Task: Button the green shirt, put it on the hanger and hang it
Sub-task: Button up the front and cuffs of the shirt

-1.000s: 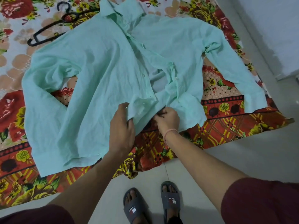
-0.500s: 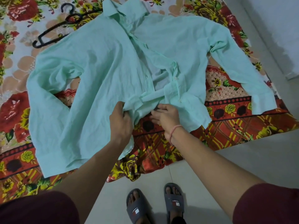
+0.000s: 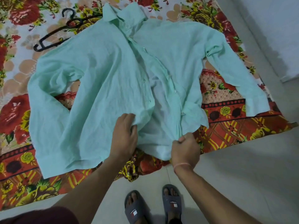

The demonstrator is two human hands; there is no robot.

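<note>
Two hands are working at the hem end of one green shirt (image 3: 97, 78), which is lying front up and unfastened across a flowered sheet (image 3: 19, 110). The left hand (image 3: 125, 135) is bunching the edge of one front panel, and the right hand (image 3: 185, 149) is pinching the other front edge just above the hem. Both grips are clamped on cloth.

Between the two grips the front is gaping, with the paler inside of the back showing through the gap. From the grips the shirt's long axis is running straight away from the person toward the collar (image 3: 123, 15), and its two sleeves (image 3: 242, 81) are spreading out to either side. The two edges look set to be drawn together across that gap, starting with the lowest button. The buttons are too small to count.

One black hanger (image 3: 55, 34) is lying well beyond the left grip, just beside the collar and partly tucked under the shoulder. It is nearer the left hand than the right. Two slippers (image 3: 171, 206) are standing on the floor (image 3: 242, 175) behind the grips.
</note>
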